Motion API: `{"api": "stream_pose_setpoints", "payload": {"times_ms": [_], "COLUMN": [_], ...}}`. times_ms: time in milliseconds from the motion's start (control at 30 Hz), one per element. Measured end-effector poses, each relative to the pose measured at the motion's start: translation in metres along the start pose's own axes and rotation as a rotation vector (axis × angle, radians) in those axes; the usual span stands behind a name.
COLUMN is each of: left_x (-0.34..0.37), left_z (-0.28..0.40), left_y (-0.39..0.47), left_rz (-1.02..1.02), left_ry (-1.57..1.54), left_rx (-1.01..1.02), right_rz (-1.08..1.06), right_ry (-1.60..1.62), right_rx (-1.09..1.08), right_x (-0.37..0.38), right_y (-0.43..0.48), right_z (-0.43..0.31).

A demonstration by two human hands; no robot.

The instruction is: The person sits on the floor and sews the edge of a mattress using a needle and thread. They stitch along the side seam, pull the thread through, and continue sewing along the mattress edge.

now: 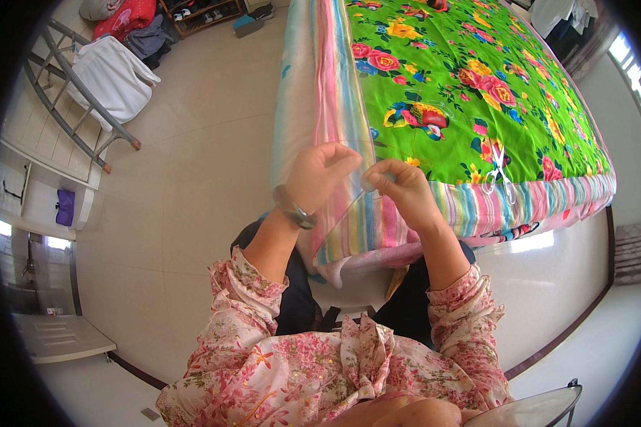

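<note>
My left hand (pixel 323 173), with a dark bangle (pixel 295 208) on its wrist, is raised over the striped border (pixel 352 229) of a quilt. Its thumb and forefinger are pinched together; a faint thread-like line runs near them, but whether they hold it is unclear. Close by on the right, my right hand (pixel 406 187) pinches a small pale round thing (pixel 369 182), too blurred to name exactly. Beneath and beyond lies the quilt's green floral cloth (pixel 438 80). White-handled scissors (pixel 498 173) rest on the quilt to the right, their blades apart.
The quilt covers a bed, its near corner hanging by my knees. To the left, a metal frame (pixel 80 101) leans with a white garment (pixel 115 77) over it. Beyond it are piled bedding (pixel 125 18), a shoe rack (pixel 205 16) and a dustpan (pixel 248 24) on the tiled floor.
</note>
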State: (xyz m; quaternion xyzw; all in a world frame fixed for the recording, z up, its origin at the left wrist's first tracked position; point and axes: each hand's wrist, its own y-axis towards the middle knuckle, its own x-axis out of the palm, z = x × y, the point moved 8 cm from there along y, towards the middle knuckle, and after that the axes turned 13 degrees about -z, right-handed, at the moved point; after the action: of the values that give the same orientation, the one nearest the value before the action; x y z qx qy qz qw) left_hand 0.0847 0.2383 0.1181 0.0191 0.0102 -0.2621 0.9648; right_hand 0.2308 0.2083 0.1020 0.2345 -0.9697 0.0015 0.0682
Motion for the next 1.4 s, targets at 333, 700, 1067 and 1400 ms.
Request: {"api": "stream_pose_setpoints", "payload": {"times_ms": [333,700,1067,1400], "left_x": [0.0042,0.0058,0.0032,-0.0031], "left_z": [-0.0056,-0.0014,-0.0034,-0.0031], "left_y": [-0.0005,0.0009,0.0006,-0.0007], "left_rz": [-0.038,-0.042,-0.039,-0.024], "left_ry": [-0.003,-0.030,-0.039,0.046], "left_rx": [-0.048,0.004,0.011,-0.002], "right_rz": [0.000,-0.025,-0.025,-0.007], "right_ry": [-0.104,-0.040,-0.075,-0.143], "right_rx": [-0.004,0.046,0.024,0.027], "right_x": [0.0011,0.0035,0.0023,0.0013], "right_y": [0.0001,-0.0023,0.0000,0.0001], "right_z": [-0.0026,-0.0043,-0.0023,-0.0005]}}
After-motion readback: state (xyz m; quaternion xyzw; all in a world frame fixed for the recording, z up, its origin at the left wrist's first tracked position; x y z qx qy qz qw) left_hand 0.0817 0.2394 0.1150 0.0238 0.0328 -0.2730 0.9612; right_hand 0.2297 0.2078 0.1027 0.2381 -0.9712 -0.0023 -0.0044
